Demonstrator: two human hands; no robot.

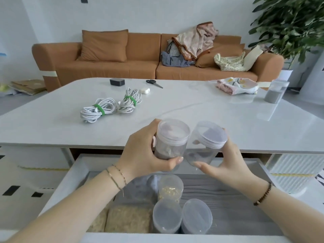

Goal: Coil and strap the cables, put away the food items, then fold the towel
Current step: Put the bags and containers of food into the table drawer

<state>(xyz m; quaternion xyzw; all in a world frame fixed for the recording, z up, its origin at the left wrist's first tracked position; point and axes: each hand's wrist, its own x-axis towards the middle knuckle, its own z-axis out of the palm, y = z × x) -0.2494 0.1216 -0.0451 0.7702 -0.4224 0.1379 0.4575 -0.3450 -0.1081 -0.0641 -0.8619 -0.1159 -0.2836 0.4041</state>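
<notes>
Left hand [140, 151]: fingers curled round a jar [171, 146]. Right hand [226, 163]: fingers round a tilted jar [204, 149]. Both above the open drawer [77, 174] at the near table [192, 106] edge. Risk: tilted jar may slip & knock the stored jars [167, 214].

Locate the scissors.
The scissors lie at the far edge of the table in the head view, right of the dark box and behind the white charger.
</notes>
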